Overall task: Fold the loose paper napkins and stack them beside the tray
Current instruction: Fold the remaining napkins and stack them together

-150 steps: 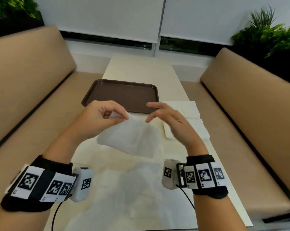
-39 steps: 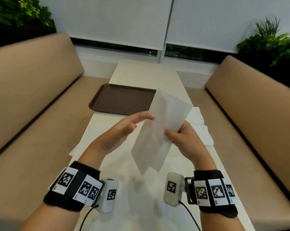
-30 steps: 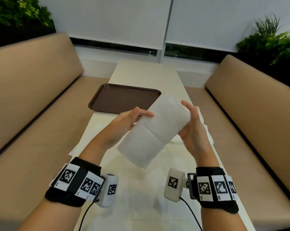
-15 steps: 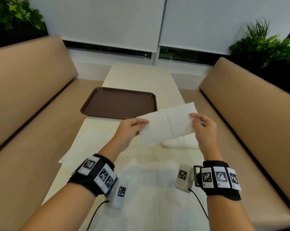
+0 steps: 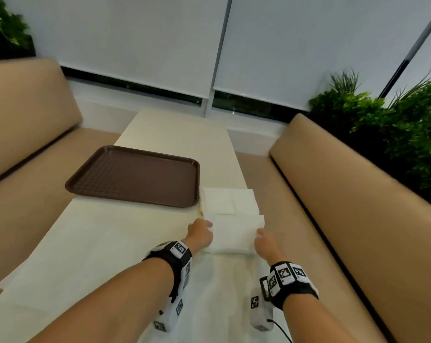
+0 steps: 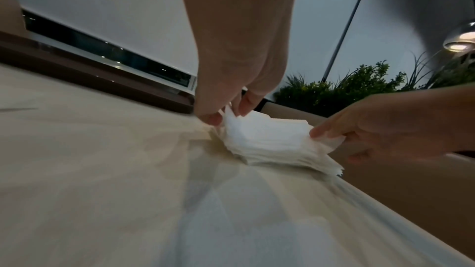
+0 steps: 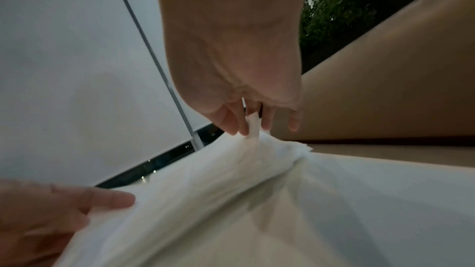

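Note:
A folded white napkin lies on top of a stack of folded napkins just right of the brown tray. My left hand pinches the napkin's left edge between thumb and fingers. On the other side my right hand pinches its right corner. The napkin rests on the stack, held at both ends. Both hands show in each wrist view, the left hand low at the left and the right hand at the right.
Unfolded loose napkins lie on the cream table in front of me and to the left. Tan bench seats flank the table. Plants stand behind the right bench.
Both hands have carried the folded napkin forward and down from mid-air onto the stack beside the tray. Five seconds ago the napkin was still being folded in the air.

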